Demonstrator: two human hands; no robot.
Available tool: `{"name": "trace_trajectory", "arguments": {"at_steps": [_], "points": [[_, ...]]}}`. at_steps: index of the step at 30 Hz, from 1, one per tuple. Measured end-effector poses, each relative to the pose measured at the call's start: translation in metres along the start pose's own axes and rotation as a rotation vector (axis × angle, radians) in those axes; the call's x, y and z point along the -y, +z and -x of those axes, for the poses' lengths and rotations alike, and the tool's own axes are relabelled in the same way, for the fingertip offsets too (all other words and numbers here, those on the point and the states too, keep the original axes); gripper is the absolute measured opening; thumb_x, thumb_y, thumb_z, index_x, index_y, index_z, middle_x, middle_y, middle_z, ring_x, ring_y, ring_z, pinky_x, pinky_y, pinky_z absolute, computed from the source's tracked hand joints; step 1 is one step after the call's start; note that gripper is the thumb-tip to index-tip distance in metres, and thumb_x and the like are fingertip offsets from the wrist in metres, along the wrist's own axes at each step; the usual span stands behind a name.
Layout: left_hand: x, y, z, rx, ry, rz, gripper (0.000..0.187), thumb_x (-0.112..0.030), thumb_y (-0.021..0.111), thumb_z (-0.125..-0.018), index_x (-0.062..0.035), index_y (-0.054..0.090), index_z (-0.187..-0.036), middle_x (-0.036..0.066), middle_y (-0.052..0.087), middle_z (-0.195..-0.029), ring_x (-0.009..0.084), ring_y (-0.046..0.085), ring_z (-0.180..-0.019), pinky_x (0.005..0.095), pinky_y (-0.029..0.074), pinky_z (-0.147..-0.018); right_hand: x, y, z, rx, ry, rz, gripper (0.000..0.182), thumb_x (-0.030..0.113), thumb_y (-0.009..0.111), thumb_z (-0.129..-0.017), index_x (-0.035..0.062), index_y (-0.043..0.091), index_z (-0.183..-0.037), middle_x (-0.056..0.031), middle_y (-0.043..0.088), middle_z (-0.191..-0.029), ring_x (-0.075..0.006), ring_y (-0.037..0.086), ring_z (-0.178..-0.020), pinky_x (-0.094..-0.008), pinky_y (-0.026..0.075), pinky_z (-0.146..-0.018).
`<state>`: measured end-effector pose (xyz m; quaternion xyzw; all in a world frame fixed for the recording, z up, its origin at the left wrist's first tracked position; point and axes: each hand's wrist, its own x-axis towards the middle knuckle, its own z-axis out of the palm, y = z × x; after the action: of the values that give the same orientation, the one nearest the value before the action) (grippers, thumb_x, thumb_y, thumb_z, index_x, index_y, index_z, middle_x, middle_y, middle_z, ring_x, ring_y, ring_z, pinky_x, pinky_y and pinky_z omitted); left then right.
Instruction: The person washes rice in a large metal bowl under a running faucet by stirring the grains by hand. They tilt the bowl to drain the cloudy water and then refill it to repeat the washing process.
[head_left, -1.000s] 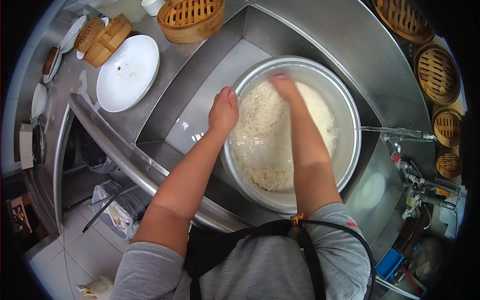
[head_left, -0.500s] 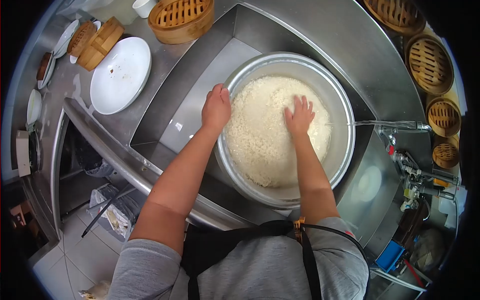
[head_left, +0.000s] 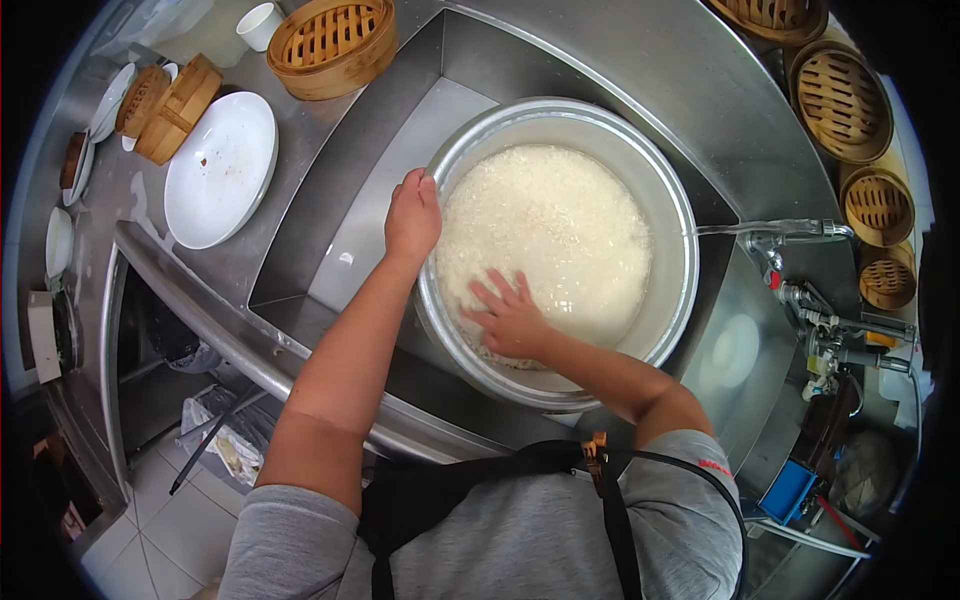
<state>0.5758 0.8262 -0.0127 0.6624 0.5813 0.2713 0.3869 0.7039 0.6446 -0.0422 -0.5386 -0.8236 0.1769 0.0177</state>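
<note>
A large round metal pot (head_left: 672, 185) stands in the steel sink. White rice (head_left: 560, 215) in cloudy water fills much of it. My left hand (head_left: 412, 215) has its fingers wrapped round the pot's left rim. Over the lower left part of the rice, my right hand (head_left: 507, 318) is spread palm down at the surface, its fingers apart and holding nothing. From the tap (head_left: 825, 229) at the right, a stream of water runs into the pot over its right rim.
The sink's steel wall (head_left: 400, 110) surrounds the pot. On the left counter are a white oval plate (head_left: 222, 170), a bamboo steamer (head_left: 332, 45) and a white cup (head_left: 260, 26). More bamboo steamers (head_left: 842, 100) line the right edge. Pipes and valves (head_left: 822, 340) sit below the tap.
My right hand has swept from the upper right of the rice down to the lower left. My left hand stays on the rim. The rice surface looks flatter and the view has shifted slightly.
</note>
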Motion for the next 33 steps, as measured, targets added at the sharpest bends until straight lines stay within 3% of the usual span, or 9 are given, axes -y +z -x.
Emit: {"name": "trace_trajectory", "arguments": {"at_steps": [5, 10, 13, 18, 21, 25, 28, 31, 33], "points": [[0.001, 0.001, -0.001, 0.003, -0.015, -0.009, 0.036, -0.028, 0.033, -0.086, -0.0041, 0.045, -0.111, 0.02, 0.05, -0.102, 0.0332, 0.048, -0.096, 0.037, 0.038, -0.083, -0.08, -0.036, 0.036, 0.227, 0.178, 0.261, 0.045, 0.032, 0.059, -0.066, 0.0285, 0.05, -0.11, -0.0039, 0.025, -0.133, -0.0322, 0.016, -0.124, -0.0592, 0.012, -0.096], [0.0, 0.0, -0.001, 0.023, -0.023, 0.011, 0.036, -0.028, 0.033, -0.086, -0.0041, 0.046, -0.111, 0.021, 0.05, -0.103, 0.0331, 0.048, -0.097, 0.0364, 0.038, -0.084, -0.148, -0.022, 0.025, -0.232, 0.77, 0.211, 0.05, 0.033, 0.053, -0.072, 0.0224, 0.041, -0.119, -0.0124, 0.018, -0.135, -0.0358, 0.014, -0.124, -0.0617, 0.013, -0.093], [0.002, 0.0, -0.001, 0.021, -0.023, 0.008, 0.037, -0.028, 0.033, -0.087, -0.0042, 0.045, -0.111, 0.02, 0.05, -0.102, 0.0329, 0.048, -0.096, 0.0363, 0.038, -0.083, -0.13, -0.002, 0.027, -0.173, 0.846, 0.192, 0.057, 0.036, 0.05, -0.075, 0.021, 0.032, -0.126, -0.0156, 0.014, -0.136, -0.038, 0.012, -0.124, -0.0621, 0.011, -0.092], [0.004, 0.001, 0.0, 0.015, -0.015, 0.011, 0.036, -0.028, 0.032, -0.087, -0.0042, 0.046, -0.11, 0.02, 0.05, -0.101, 0.0326, 0.048, -0.094, 0.0365, 0.038, -0.083, -0.098, -0.034, 0.066, 0.345, 0.734, 0.316, 0.051, 0.036, 0.04, -0.082, 0.0269, 0.025, -0.129, -0.0121, 0.013, -0.137, -0.0375, 0.009, -0.125, -0.0615, 0.009, -0.093], [0.001, 0.0, -0.001, 0.022, -0.023, 0.016, 0.035, -0.028, 0.032, -0.087, -0.0044, 0.046, -0.11, 0.019, 0.05, -0.1, 0.0325, 0.049, -0.094, 0.0368, 0.038, -0.082, -0.149, -0.03, 0.066, 0.294, 1.006, 0.247, 0.048, 0.036, 0.039, -0.082, 0.0236, 0.03, -0.128, -0.0105, 0.016, -0.137, -0.0369, 0.013, -0.124, -0.0572, 0.012, -0.095], [-0.001, 0.0, -0.002, -0.004, -0.008, -0.004, 0.035, -0.028, 0.033, -0.086, -0.0049, 0.046, -0.109, 0.019, 0.05, -0.1, 0.0325, 0.048, -0.094, 0.0371, 0.038, -0.082, -0.177, 0.008, 0.06, 0.174, 1.041, 0.408, 0.045, 0.031, 0.045, -0.079, 0.014, 0.04, -0.121, -0.0119, 0.038, -0.125, -0.0315, 0.029, -0.12, -0.0451, 0.022, -0.097], [-0.002, -0.001, 0.0, 0.008, -0.01, 0.001, 0.034, -0.027, 0.033, -0.086, -0.0051, 0.046, -0.109, 0.019, 0.051, -0.1, 0.0325, 0.049, -0.094, 0.037, 0.038, -0.082, -0.183, -0.051, 0.063, 0.254, 0.816, -0.189, 0.036, 0.029, 0.049, -0.078, 0.0084, 0.051, -0.109, -0.0102, 0.056, -0.099, -0.0231, 0.052, -0.098, -0.039, 0.041, -0.081], [-0.001, -0.001, 0.0, 0.018, -0.016, 0.013, 0.035, -0.027, 0.033, -0.086, -0.0048, 0.046, -0.11, 0.019, 0.051, -0.1, 0.0325, 0.049, -0.094, 0.037, 0.038, -0.082, -0.201, -0.08, 0.079, -0.152, 1.221, -0.769, 0.02, 0.027, 0.049, -0.08, 0.0079, 0.055, -0.08, -0.0018, 0.055, -0.068, -0.0138, 0.055, -0.063, -0.0269, 0.044, -0.054], [-0.002, 0.0, -0.002, 0.016, -0.016, 0.023, 0.035, -0.027, 0.033, -0.086, -0.0047, 0.046, -0.11, 0.019, 0.051, -0.1, 0.0326, 0.049, -0.094, 0.037, 0.038, -0.082, -0.203, -0.096, 0.082, -0.396, 1.204, -1.037, 0.021, 0.028, 0.048, -0.082, 0.008, 0.053, -0.078, 0.0003, 0.051, -0.062, -0.0099, 0.05, -0.054, -0.0222, 0.04, -0.046]]}}
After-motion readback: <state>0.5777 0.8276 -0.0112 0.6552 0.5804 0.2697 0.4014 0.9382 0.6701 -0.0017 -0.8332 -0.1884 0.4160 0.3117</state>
